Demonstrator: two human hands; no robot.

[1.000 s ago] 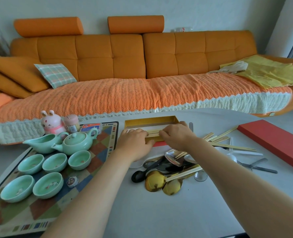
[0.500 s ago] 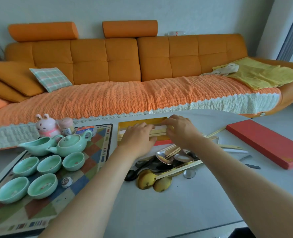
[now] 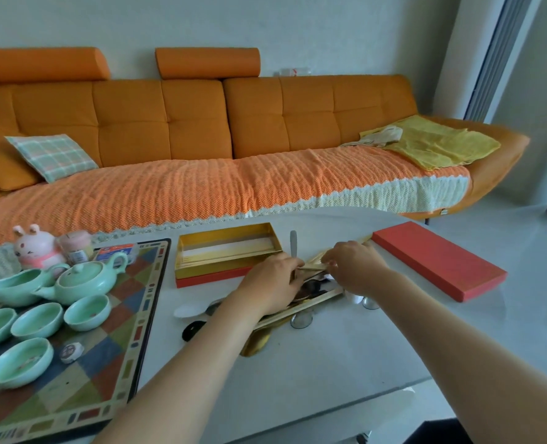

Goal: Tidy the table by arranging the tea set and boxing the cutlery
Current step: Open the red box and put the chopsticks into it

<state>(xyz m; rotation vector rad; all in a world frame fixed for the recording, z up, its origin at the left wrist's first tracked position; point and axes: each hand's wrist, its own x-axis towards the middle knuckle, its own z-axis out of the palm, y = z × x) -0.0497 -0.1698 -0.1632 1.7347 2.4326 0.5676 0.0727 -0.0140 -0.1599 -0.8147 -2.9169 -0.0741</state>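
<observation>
An open gold-lined box [image 3: 182, 251] with a red base lies at the table's middle; chopsticks rest along its near side. Right of it lies a heap of cutlery [image 3: 301, 310]: spoons, chopsticks, a knife. Over that heap my left hand [image 3: 270, 283] and my right hand [image 3: 350, 264] pinch the two ends of a few wooden chopsticks [image 3: 312, 267]. The box's red lid [image 3: 435, 264] lies at the right. The green teapot [image 3: 81, 278], pitcher [image 3: 16, 286] and several cups [image 3: 88, 312] stand on a checkered mat [image 3: 105, 357] at the left.
A pink rabbit figure [image 3: 33, 248] and a small jar [image 3: 75, 248] stand behind the tea set. A small round token [image 3: 71, 351] lies on the mat. An orange sofa [image 3: 201, 139] runs behind the table. The table's front edge [image 3: 330, 411] is close below.
Both hands left the box, where they had laid chopsticks, and moved right to the cutlery heap, taking hold of more chopsticks. The view swung up and right.
</observation>
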